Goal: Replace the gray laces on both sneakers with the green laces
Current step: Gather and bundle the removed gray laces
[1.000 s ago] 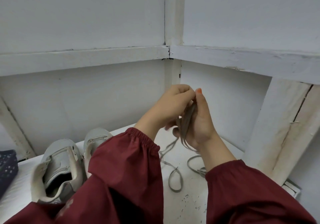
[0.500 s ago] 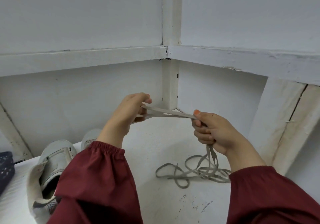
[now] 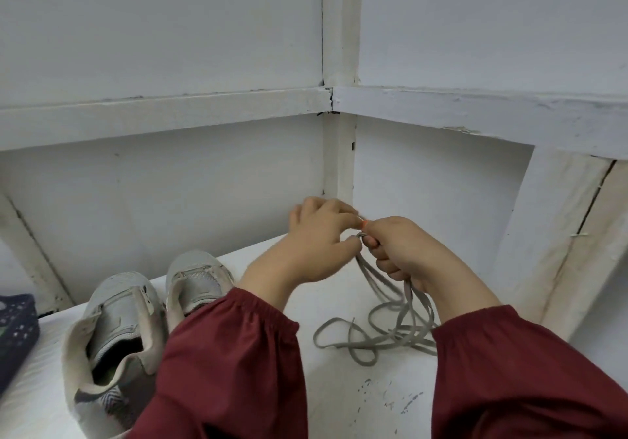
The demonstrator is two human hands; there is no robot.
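Note:
Two grey sneakers stand side by side on the white table (image 3: 339,387), both without laces: the left sneaker (image 3: 112,336) nearer me, the right sneaker (image 3: 197,279) partly behind my left sleeve. My left hand (image 3: 319,241) and my right hand (image 3: 407,251) meet above the table, both pinching the gray laces (image 3: 377,330). The laces hang from my right fist and pile in loose loops on the table below. No green laces are in view.
A dark blue perforated basket (image 3: 17,330) sits at the left edge. White walls with wooden beams (image 3: 339,153) close the corner right behind my hands. Dark specks mark the table near its front.
My hands were apart with a stretch of lace taut between them; now they have come together again. The lace pile has shifted slightly.

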